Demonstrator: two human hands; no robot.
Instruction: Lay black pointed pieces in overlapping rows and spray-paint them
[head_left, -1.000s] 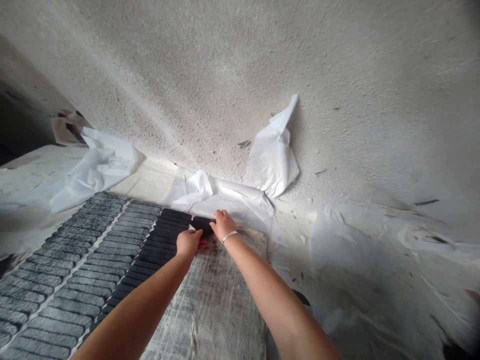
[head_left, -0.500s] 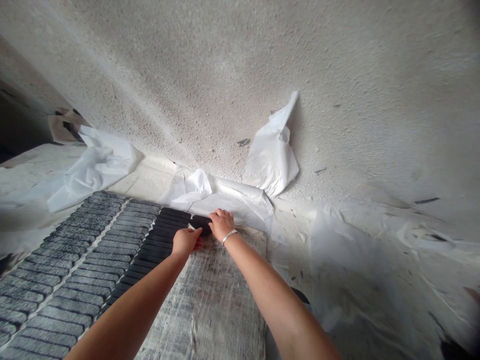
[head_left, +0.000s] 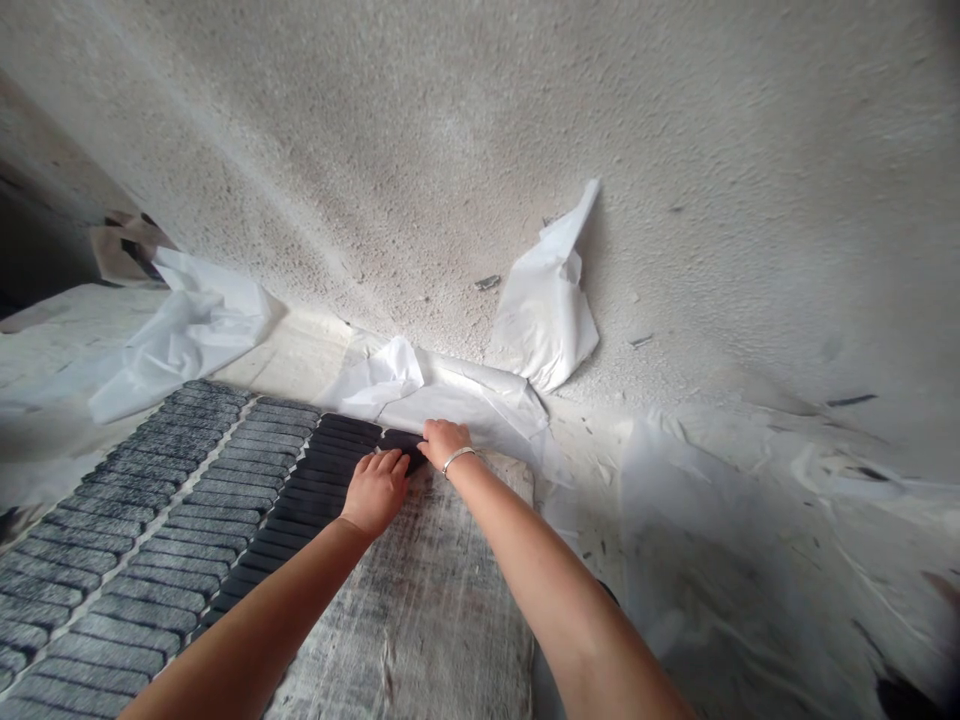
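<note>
A short black strip with rounded ends (head_left: 401,439) lies at the top of a new column, on a grey, stained board (head_left: 420,580). My left hand (head_left: 377,490) is over its near left part, with bent fingers closed on the strip's lower edge. At the strip's right end is my right hand (head_left: 445,443), its fingers curled onto it and a silver bracelet at the wrist. The thumbs and fingertips are partly hidden. Left of my hands runs a column of overlapping black strips (head_left: 319,480).
Two columns of speckled grey strips (head_left: 217,520) extend to the lower left. White crumpled sheets (head_left: 187,330) lie behind them. Another white sheet (head_left: 547,320) rests against the rough wall (head_left: 420,150). Translucent sheeting (head_left: 697,530) and dark scraps lie at the right.
My left hand has turned from a pinch with a small pale bit at its fingertips to fingers laid over the strip. My right hand has barely shifted, its fingers tucked lower.
</note>
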